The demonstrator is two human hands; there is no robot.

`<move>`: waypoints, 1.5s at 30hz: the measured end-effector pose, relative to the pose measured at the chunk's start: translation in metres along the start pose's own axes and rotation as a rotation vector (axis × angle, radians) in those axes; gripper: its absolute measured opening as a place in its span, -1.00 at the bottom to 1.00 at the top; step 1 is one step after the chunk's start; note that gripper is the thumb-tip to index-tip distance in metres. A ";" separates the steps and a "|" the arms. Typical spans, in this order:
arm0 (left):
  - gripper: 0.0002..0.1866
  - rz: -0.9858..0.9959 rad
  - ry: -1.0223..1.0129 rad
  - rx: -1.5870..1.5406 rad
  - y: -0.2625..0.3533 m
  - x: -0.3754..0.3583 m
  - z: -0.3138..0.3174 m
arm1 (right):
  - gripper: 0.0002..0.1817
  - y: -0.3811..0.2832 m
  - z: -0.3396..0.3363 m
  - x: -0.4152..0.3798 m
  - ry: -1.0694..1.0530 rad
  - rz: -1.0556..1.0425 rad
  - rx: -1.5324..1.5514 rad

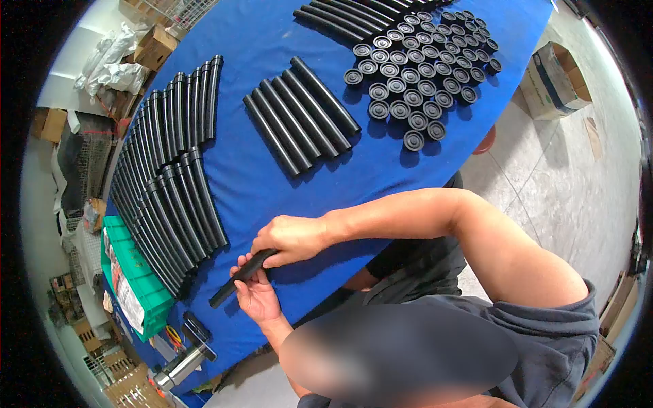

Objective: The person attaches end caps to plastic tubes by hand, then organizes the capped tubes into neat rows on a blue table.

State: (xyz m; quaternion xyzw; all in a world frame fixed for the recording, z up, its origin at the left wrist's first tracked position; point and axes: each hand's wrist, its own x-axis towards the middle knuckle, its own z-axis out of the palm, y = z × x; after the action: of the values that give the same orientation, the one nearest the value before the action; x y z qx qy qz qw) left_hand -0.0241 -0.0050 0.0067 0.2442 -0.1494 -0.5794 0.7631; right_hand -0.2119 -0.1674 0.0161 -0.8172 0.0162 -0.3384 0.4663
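My left hand (259, 296) is closed round the middle of a short black tube (230, 288), fingers curled about it from below. At the tube's upper end, my right hand (289, 239) grips with its fingers bent over it; what lies under those fingers is hidden. The tube slants down to the left above the blue cloth (272, 197). Left of my hands lie rows of black tubes with wider collars at one end (178, 217). Several plain black tubes (299, 112) rest side by side farther up the table.
Many round black caps (411, 75) stand at the table's upper right, beside more tubes (347, 19). A green crate (139, 279) sits at the left edge, near a metal-and-black tool (187, 360). An open cardboard box (554, 81) is on the floor.
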 end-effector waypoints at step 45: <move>-0.72 0.018 0.103 -0.014 -0.004 0.004 0.016 | -0.64 -0.019 -0.015 0.009 -0.012 0.074 -0.165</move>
State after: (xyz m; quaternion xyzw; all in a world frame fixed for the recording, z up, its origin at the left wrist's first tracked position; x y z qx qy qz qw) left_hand -0.0345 -0.0129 0.0176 0.2673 -0.1080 -0.5602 0.7766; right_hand -0.2188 -0.1708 0.0410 -0.8538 0.0713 -0.3134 0.4096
